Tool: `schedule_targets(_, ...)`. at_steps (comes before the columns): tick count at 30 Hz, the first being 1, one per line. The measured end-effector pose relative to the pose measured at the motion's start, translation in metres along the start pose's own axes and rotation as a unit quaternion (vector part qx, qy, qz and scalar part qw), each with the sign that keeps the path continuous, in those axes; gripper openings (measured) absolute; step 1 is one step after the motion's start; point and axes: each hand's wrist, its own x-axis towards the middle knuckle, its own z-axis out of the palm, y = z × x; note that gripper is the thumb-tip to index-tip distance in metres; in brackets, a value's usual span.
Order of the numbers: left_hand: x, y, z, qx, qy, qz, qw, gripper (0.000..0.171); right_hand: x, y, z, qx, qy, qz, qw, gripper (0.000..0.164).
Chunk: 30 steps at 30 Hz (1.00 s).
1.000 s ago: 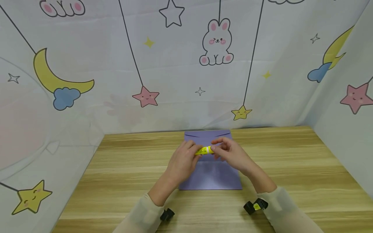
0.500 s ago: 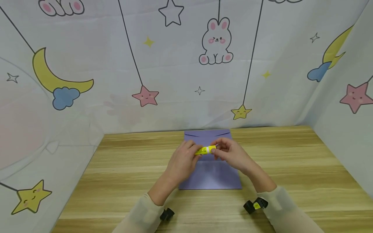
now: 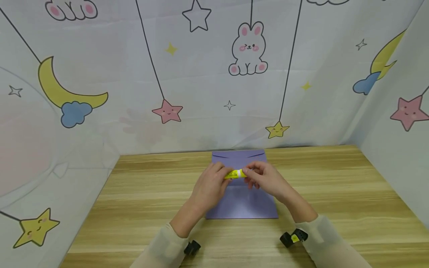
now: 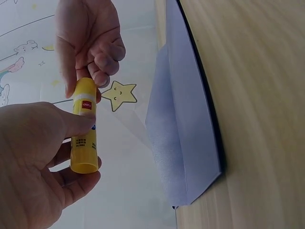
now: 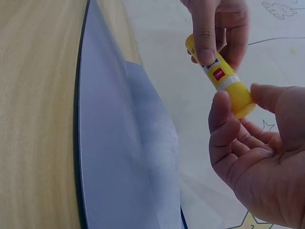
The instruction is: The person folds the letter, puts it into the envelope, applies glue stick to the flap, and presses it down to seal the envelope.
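The left hand [image 3: 210, 182] pinches the barrel of a yellow plastic cylindrical glue stick [image 3: 235, 174] with a white band and a small red label. The right hand [image 3: 268, 179] pinches its other end between thumb and fingers. The glue stick is held above a lilac paper envelope [image 3: 246, 204], apart from it.

From the head view, the left fingers hide one end of the glue stick and the right thumb overlaps the other. In the left wrist view the left thumb covers part of the printing, and the smallest characters are hard to read. The hands block the middle of the envelope, whose ends run out of the right wrist view. Both pale, translucent sleeves [image 3: 164, 245] are cut off by the lower edge.

The table [image 3: 151, 190] has a light, streaked wood-grain top. Behind it hangs a white fabric backdrop [image 3: 204, 70], printed with stars, moons, clouds and a rabbit; a fold at right interrupts one moon, and creases run across the cloth.
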Motion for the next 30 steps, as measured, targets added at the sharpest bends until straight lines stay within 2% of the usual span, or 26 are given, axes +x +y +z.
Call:
schedule_targets(5,-0.001,0.0,-0.001,0.002,-0.004,-0.004,1.0,0.03,-0.001,-0.002,0.0,0.001,-0.003,-0.01,1.0,0.027)
schedule_targets(12,-0.001,0.0,-0.003,0.009,-0.012,-0.017,0.9997,0.03,-0.003,-0.001,-0.004,0.018,-0.015,-0.042,0.999,0.027)
schedule_targets(18,-0.001,-0.003,-0.004,0.008,0.003,-0.031,0.9995,0.029,-0.002,-0.001,-0.008,0.007,-0.002,-0.039,0.999,0.03)
schedule_targets(23,0.0,-0.006,-0.005,0.0,0.027,-0.061,0.9978,0.027,-0.003,-0.005,-0.015,0.005,0.011,-0.034,0.999,0.034)
schedule_targets(30,0.001,-0.007,-0.008,-0.079,0.038,-0.125,0.9883,0.026,-0.007,-0.014,-0.032,-0.039,0.043,-0.043,0.997,0.032)
